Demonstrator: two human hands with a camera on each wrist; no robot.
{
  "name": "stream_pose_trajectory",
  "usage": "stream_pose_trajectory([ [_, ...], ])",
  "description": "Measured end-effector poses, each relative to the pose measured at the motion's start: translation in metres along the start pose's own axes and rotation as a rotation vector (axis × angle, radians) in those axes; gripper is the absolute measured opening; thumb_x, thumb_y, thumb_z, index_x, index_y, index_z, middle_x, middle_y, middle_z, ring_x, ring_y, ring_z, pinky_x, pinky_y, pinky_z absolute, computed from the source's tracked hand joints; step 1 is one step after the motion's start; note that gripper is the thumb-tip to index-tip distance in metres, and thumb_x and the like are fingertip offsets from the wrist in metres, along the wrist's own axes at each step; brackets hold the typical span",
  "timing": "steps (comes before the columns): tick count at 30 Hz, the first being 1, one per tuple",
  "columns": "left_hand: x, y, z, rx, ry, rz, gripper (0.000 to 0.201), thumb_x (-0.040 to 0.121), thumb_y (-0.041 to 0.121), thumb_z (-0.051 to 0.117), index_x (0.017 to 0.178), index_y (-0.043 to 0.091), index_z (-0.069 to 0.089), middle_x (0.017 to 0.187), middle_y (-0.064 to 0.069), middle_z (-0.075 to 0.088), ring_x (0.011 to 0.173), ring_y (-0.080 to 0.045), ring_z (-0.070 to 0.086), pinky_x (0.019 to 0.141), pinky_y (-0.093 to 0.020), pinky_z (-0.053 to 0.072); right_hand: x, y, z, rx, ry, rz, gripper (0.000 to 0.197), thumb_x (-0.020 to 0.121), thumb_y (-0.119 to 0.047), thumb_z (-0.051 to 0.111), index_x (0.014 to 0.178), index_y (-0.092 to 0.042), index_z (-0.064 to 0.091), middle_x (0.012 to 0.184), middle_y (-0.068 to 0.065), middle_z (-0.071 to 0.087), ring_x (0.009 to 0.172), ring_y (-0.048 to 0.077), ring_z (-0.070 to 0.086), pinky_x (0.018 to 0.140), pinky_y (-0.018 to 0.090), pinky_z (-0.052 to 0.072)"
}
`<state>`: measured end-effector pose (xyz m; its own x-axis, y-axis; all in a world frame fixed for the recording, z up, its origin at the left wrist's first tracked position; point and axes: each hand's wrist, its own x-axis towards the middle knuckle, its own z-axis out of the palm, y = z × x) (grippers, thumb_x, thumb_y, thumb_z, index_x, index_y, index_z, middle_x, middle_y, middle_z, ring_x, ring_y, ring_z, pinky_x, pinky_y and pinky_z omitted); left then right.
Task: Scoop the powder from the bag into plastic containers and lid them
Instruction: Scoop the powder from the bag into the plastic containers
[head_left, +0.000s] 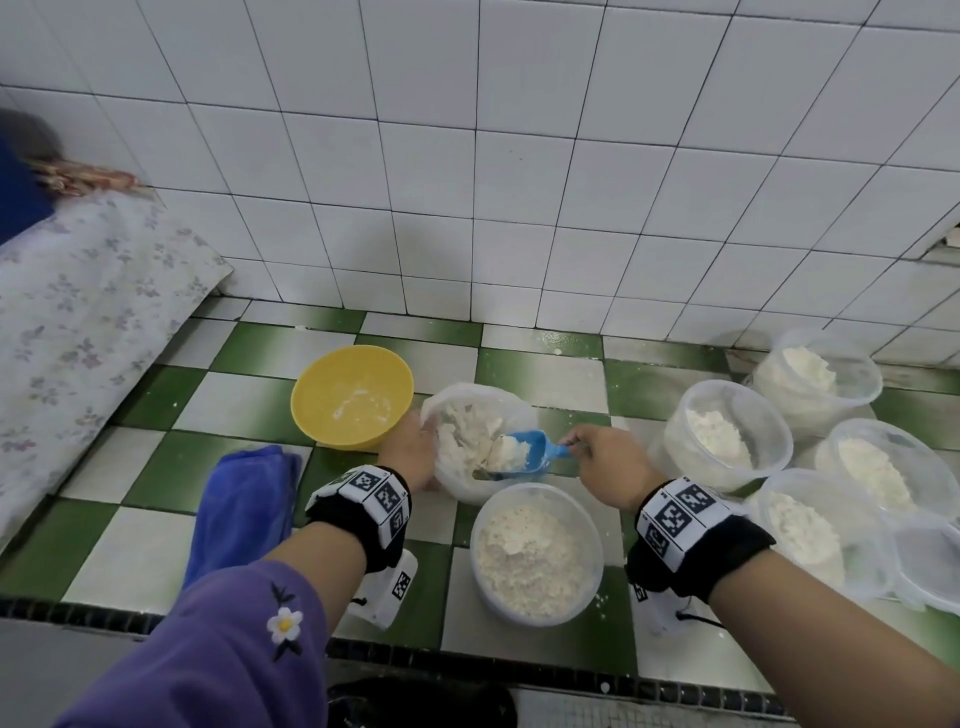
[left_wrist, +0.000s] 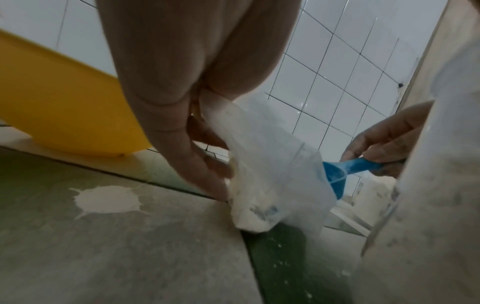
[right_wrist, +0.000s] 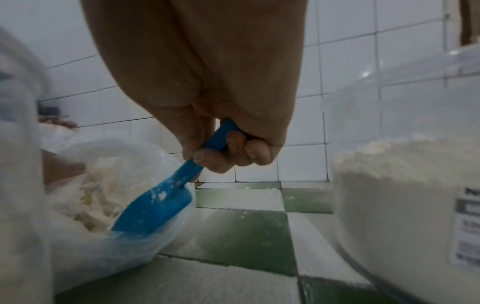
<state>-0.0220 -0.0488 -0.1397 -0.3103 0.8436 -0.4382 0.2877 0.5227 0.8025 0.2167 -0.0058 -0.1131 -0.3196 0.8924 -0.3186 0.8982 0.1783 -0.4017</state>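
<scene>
R hand (head_left: 605, 457) fingers clamp blue scoop (head_left: 524, 453) handle, heaped scoop at mouth of powder bag (head_left: 470, 441), which L hand (head_left: 410, 447) fingers pinch; risk: spill onto tiled surface (head_left: 249, 400) en route to open container (head_left: 537, 553) just below fingers.

A home kitchen corner — white wall tiles (head_left: 519, 156), green-and-white checkered counter (head_left: 156, 545), yellow bowl (head_left: 353, 397).
</scene>
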Motion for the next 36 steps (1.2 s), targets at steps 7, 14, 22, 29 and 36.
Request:
stream_pose_trajectory([
  [7,0.002,-0.004,-0.002,-0.035,-0.349,-0.155,0.043,0.074,0.000,0.074,0.114,0.013,0.065,0.115,-0.010,0.070,0.107,-0.026,0.065,0.097,-0.048,0.051,0.005,0.003,-0.003,0.015,-0.033,0.014,0.027,0.093,-0.008,0.045,0.111,-0.016,0.064,0.107,0.007,0.067,0.086,0.017,0.055,0.079,0.025,0.043],
  [14,0.023,-0.005,-0.009,0.075,-0.435,-0.141,0.056,0.068,-0.007,0.048,0.120,0.006,0.063,0.113,-0.014,0.070,0.108,-0.032,0.064,0.094,-0.052,0.052,0.013,0.001,-0.009,0.067,0.006,-0.031,0.025,0.095,-0.009,0.044,0.106,-0.014,0.067,0.089,0.002,0.062,0.064,0.009,0.048,0.060,0.018,0.038],
  [22,0.020,0.000,-0.010,0.113,-0.345,-0.177,0.023,0.089,0.007,0.054,0.108,0.006,0.067,0.107,-0.016,0.070,0.099,-0.034,0.067,0.085,-0.046,0.057,0.020,-0.001,-0.016,-0.135,-0.039,-0.125,0.028,0.093,-0.012,0.048,0.114,-0.024,0.063,0.103,0.009,0.066,0.093,0.027,0.061,0.084,0.034,0.049],
  [29,0.012,0.008,0.003,-0.167,-0.111,-0.179,0.017,0.089,0.011,0.063,0.100,-0.003,0.063,0.100,-0.023,0.069,0.088,-0.038,0.069,0.071,-0.059,0.057,0.016,0.011,-0.007,0.056,-0.119,-0.047,0.026,0.097,-0.014,0.043,0.107,-0.019,0.067,0.109,0.006,0.066,0.097,0.022,0.060,0.090,0.031,0.047],
  [36,0.010,0.010,0.010,-0.285,-0.174,-0.316,0.022,0.096,0.009,0.043,0.104,0.002,0.062,0.107,-0.020,0.066,0.095,-0.033,0.065,0.080,-0.044,0.055,0.013,0.013,0.004,0.177,-0.144,0.012,0.024,0.096,-0.013,0.048,0.106,-0.021,0.068,0.106,0.004,0.065,0.094,0.017,0.058,0.084,0.026,0.044],
])
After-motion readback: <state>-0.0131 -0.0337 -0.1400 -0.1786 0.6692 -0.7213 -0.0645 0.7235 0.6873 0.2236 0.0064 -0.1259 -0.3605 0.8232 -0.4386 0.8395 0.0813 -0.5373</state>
